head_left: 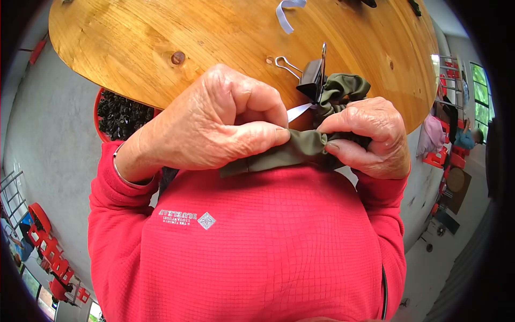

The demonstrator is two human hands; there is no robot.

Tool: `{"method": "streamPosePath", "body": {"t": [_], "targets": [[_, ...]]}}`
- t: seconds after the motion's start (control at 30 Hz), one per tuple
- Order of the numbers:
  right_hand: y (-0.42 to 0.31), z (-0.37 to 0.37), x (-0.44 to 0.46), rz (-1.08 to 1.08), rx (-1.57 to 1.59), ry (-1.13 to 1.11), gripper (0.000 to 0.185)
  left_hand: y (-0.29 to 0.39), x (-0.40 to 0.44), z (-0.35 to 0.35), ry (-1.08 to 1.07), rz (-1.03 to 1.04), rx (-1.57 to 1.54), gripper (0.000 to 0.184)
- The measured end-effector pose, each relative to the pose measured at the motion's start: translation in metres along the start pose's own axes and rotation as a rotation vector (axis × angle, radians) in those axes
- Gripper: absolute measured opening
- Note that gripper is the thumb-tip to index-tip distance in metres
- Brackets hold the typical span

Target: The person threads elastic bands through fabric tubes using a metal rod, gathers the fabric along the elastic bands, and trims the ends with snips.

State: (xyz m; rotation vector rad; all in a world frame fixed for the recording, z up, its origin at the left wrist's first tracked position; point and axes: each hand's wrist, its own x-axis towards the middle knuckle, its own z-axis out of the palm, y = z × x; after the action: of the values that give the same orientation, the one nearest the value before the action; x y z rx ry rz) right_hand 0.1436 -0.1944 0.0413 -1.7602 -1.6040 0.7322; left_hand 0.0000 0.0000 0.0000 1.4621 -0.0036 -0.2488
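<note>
An olive-green fabric strip (292, 151) stretches between my two hands in front of my chest. My left hand (230, 121) pinches its upper edge between thumb and bent fingers. The fabric gathers at my right hand (370, 137), where thumb and forefinger grip it. Just beyond them, a black binder clip (311, 76) with silver handles stands at the table's near edge. A white strip (298, 111) runs from beside my left fingers toward the clip. More bunched green fabric (346, 87) lies right of the clip, above my right hand.
The round wooden table (214, 37) spans the top, with a curled white band (284, 16) on it. Under its left edge is a red basin (98, 115) of dark pieces. Red stools (51, 249) stand at lower left; a person in blue (466, 138) is far right.
</note>
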Motion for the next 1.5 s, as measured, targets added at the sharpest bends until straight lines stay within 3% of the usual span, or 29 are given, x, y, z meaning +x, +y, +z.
{"method": "streamPosePath", "body": {"t": [0.13, 0.3, 0.4, 0.57, 0.7, 0.73, 0.87, 1.2, 1.3, 1.5], "targets": [[0.000, 0.006, 0.004, -0.044, -0.090, 0.026, 0.025, -0.004, 0.008, 0.003, 0.070, 0.130, 0.047, 0.002], [-0.001, 0.014, 0.007, -0.096, -0.026, 0.051, 0.023, 0.004, 0.000, 0.002, 0.125, 0.119, 0.023, 0.004], [-0.009, 0.017, 0.006, 0.040, 0.153, 0.145, 0.021, 0.001, 0.003, 0.007, 0.149, 0.165, -0.027, 0.004], [-0.007, 0.019, 0.010, -0.020, -0.009, 0.104, 0.012, -0.006, 0.008, 0.011, 0.153, 0.314, 0.101, 0.003], [-0.010, 0.010, 0.009, -0.031, -0.082, 0.093, 0.009, -0.002, 0.000, 0.004, 0.010, 0.259, 0.206, 0.024], [-0.010, 0.010, 0.007, -0.031, -0.080, 0.095, 0.009, -0.007, 0.000, 0.005, 0.065, 0.393, 0.316, 0.033], [-0.010, 0.012, 0.003, -0.046, -0.117, 0.103, 0.012, -0.001, -0.009, 0.005, 0.122, 0.367, 0.505, 0.038], [-0.011, 0.019, 0.003, -0.045, -0.195, 0.119, 0.013, -0.017, -0.018, -0.005, 0.168, 0.374, 0.326, 0.035], [-0.011, 0.018, 0.004, -0.046, -0.178, 0.102, 0.013, -0.013, -0.020, -0.006, 0.076, 0.123, -0.025, 0.033], [-0.015, 0.002, 0.000, -0.143, -0.107, 0.156, 0.014, -0.015, -0.013, -0.005, -0.107, 0.138, -0.262, 0.035]]}}
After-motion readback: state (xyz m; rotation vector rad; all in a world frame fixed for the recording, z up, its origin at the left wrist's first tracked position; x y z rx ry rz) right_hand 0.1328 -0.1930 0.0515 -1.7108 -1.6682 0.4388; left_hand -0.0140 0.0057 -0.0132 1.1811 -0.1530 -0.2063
